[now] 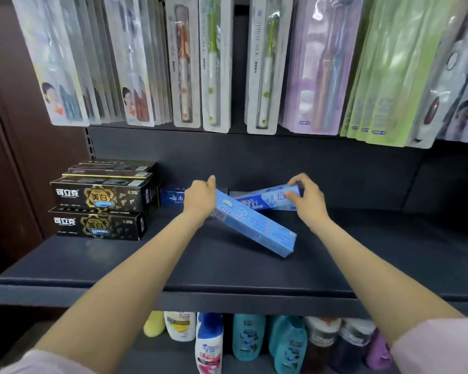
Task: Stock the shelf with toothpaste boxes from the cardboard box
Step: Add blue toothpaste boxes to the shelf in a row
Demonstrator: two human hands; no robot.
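Left hand (199, 197) curled around light-blue toothpaste box (254, 225); right hand (307, 197) pinching blue-white toothpaste box (265, 202), both on dark shelf (227, 268).

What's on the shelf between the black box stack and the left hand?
In the head view, one dark blue toothpaste box lies between the black boxes and the left hand, at the back of the shelf; the hand partly hides it.

Light-blue toothpaste box (254, 225), dark shelf (227, 276)
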